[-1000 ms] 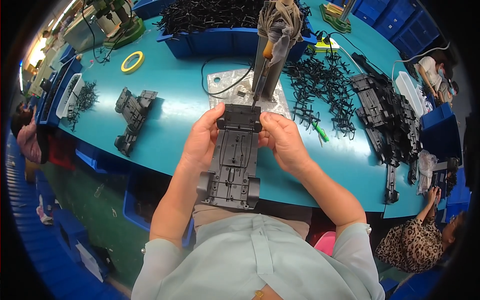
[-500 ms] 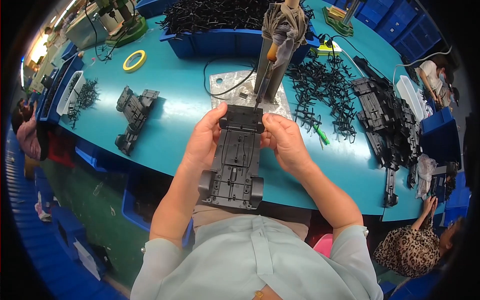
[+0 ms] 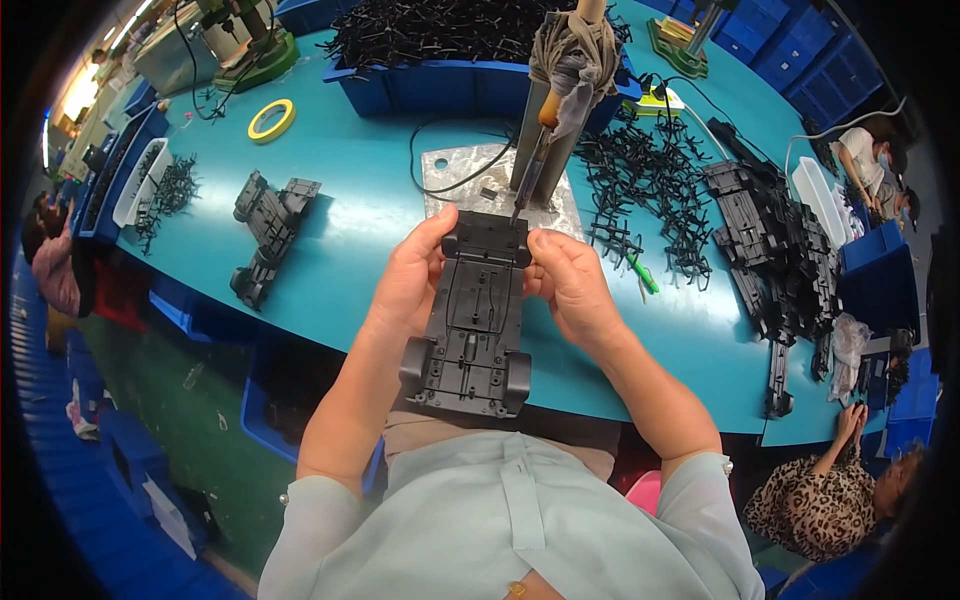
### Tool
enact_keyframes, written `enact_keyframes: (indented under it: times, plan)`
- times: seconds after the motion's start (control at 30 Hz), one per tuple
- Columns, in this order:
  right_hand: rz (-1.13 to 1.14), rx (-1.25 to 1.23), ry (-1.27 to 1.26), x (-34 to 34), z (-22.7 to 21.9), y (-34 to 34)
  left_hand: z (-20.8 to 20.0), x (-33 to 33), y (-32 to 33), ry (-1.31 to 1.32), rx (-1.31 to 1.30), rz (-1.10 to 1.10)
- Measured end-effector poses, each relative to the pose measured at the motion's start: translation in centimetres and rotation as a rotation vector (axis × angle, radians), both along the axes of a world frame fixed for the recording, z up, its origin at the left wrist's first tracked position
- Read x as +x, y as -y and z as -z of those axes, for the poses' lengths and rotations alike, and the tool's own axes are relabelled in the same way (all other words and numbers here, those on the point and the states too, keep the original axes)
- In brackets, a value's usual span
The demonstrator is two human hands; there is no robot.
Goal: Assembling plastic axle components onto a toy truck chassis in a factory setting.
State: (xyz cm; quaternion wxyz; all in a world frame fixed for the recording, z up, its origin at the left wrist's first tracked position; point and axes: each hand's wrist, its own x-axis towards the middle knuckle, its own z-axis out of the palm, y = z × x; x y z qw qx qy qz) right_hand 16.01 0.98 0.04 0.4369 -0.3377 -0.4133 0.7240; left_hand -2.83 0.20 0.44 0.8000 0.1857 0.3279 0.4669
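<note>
A black plastic toy-car chassis (image 3: 470, 320) is held between my two hands, its near end over the table's front edge. My left hand (image 3: 412, 275) grips its far left corner, the thumb on top. On the far right corner, my right hand (image 3: 570, 280) is closed with thumb and bent fingers. Right at the chassis's far end, the thin metal tip of a soldering iron (image 3: 533, 165) with an orange handle points down; whether it touches the plastic I cannot tell. The iron is fixed to an upright metal post (image 3: 548, 150), its top wrapped in grey cloth (image 3: 572, 55).
A blue bin (image 3: 430, 90) heaped with small black parts stands at the back. Loose black parts (image 3: 650, 190) and a green-handled tool (image 3: 643, 272) lie right of the post. Stacked chassis (image 3: 775, 240) sit farther right, one chassis (image 3: 270, 235) and yellow tape (image 3: 271, 121) left.
Both hands still hold the chassis at its far corners under the iron. It has barely shifted, apart from a slight move of the whole view.
</note>
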Motion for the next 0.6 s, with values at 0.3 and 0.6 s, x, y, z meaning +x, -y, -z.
enact_keyframes:
  times: [0.3, 0.6]
  plan:
    - [-0.004, -0.016, 0.004, 0.3, 0.8, 0.1, 1.5, 0.0, -0.1, 0.01, -0.025, -0.038]
    - [-0.016, 0.019, -0.007, 0.2, 0.4, 0.1, 0.2, 0.0, 0.1, -0.089, -0.007, -0.073]
